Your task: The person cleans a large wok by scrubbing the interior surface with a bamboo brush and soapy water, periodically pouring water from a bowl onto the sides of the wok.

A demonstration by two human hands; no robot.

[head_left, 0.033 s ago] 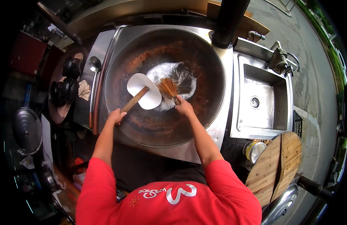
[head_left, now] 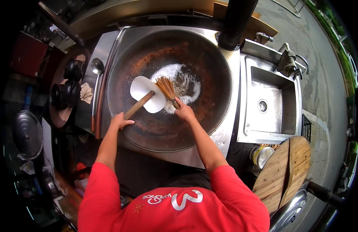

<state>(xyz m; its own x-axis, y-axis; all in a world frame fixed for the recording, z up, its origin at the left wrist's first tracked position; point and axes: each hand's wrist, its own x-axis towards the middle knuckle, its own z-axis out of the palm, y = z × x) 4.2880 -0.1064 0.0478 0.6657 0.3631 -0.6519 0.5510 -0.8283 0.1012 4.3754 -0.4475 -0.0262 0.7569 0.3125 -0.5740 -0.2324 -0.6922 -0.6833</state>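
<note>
A broad dark wok (head_left: 140, 133) with rusty brown patches is in front of me, with white foamy water (head_left: 171, 70) in its middle. By its wooden handle my left hand (head_left: 119, 121) grips a scoop (head_left: 140, 87) with a wide, rounded white head, held over the wok's left half. My right hand (head_left: 184, 111) is closed round the short handle of a bamboo wok brush (head_left: 165, 86). Its splayed bristles point up and left, beside the scoop's right edge and at the foam. Whether scoop and brush touch is hard to tell.
A steel sink (head_left: 246, 96) with a cloth-wrapped tap (head_left: 288, 62) stands to the right. Left of the wok lie a long-handled ladle (head_left: 97, 66) and a long wooden-handled tool (head_left: 102, 92). A round wooden lid (head_left: 272, 181) and a tin (head_left: 260, 154) are at lower right.
My right hand and the brush have shifted left, closer to the scoop. The foam has spread into a different outline. My left hand and the scoop have barely moved.
</note>
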